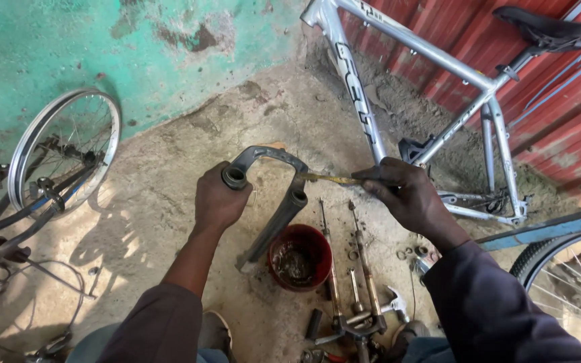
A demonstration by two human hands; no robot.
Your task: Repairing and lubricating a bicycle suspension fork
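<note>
**Fork lowers in one fist, a thin stick in the other**

Down on the concrete floor (189, 154), seen from the head camera, the person holds a grey set of suspension fork lowers (272, 202) tilted in front of them. The left hand (218, 200) is wrapped fully shut around one leg just under its open top, with the arch bridging across to the second leg. The right hand (406, 193) is pinched closed on a thin yellowish stick (327, 178), whose tip reaches the mouth of that second leg.

Likely the lowers are stiff cast metal, moderately heavy and not fragile. With grease about, the smooth tubes may be slippery, so a whole-fist hold high on a leg, close to the arch, looks the surest place. The stick seems light and slightly bendy, best held near its end between fingertips.

Just below the lowers stands a red tub (299, 257) of dark grease. Beside it lie long fork rods (364, 269), loose washers and a hammer (394, 304). A silver bicycle frame (432, 107) leans against the red corrugated wall (559, 128), and a spoked wheel (62, 151) stands at the left.
</note>
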